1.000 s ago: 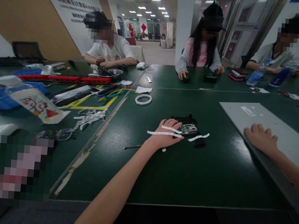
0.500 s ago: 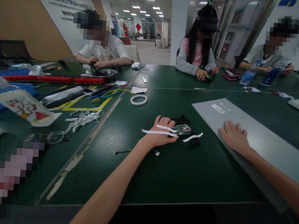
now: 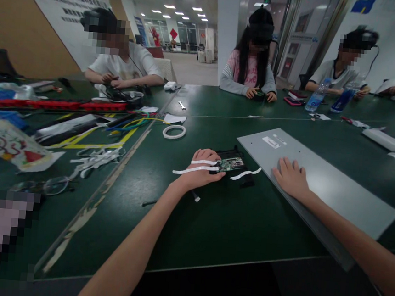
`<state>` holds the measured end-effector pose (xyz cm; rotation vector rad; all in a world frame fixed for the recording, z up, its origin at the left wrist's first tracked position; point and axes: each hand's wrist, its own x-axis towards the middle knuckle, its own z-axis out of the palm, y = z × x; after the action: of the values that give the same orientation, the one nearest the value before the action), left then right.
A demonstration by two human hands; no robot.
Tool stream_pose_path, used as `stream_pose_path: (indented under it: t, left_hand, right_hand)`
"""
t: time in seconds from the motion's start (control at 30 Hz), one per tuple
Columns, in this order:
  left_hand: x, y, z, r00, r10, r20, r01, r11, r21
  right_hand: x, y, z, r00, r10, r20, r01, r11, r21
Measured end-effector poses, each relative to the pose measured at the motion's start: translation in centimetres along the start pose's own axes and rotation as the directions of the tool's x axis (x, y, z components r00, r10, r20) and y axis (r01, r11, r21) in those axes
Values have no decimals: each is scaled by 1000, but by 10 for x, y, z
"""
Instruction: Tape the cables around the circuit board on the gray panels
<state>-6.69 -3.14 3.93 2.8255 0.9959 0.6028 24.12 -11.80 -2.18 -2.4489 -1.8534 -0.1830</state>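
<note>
My left hand (image 3: 199, 170) lies flat on the green table (image 3: 232, 224), fingers resting on the edge of a small black device with a green circuit board (image 3: 231, 163). White tape strips (image 3: 192, 169) are stuck across the back of this hand, and another strip (image 3: 245, 173) lies by the device. My right hand (image 3: 290, 177) rests palm down, fingers spread, on a large grey metal panel (image 3: 332, 187) that lies on the table to the right.
A tape roll (image 3: 174, 131), cables, a red bar (image 3: 52, 104), glasses (image 3: 44, 185) and paper scraps crowd the left side. Several people sit at the far edge working, with bottles (image 3: 317, 96) and phones near them.
The grey panel and my right hand have slid left, closer to the device. My left hand stays on the device. The view has shifted somewhat.
</note>
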Motion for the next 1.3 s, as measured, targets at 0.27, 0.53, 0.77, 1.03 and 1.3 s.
stream_pose_path:
  t: [0.27, 0.53, 0.77, 1.03, 1.3]
  left_hand:
    - [2, -5, -8, 999, -6, -51, 5, 1000, -11]
    - [0, -17, -10, 987, -63, -150, 63, 998, -6]
    - [-3, -23, -9, 988, -95, -123, 91, 995, -45]
    - [-2, -12, -4, 999, 11, -39, -16, 991, -136]
    - [-6, -9, -1, 999, 10, 46, 0, 980, -201]
  right_hand:
    - [-17, -49, -10, 990, -143, 5, 142, 987, 75]
    - [-37, -90, -24, 958, -287, -20, 287, 944, 162]
    - [-45, -112, -27, 945, -327, -32, 327, 926, 191]
    - [-56, -125, -26, 910, -377, -172, 412, 869, 276]
    - [-58, -87, -35, 812, -571, -118, 547, 674, 497]
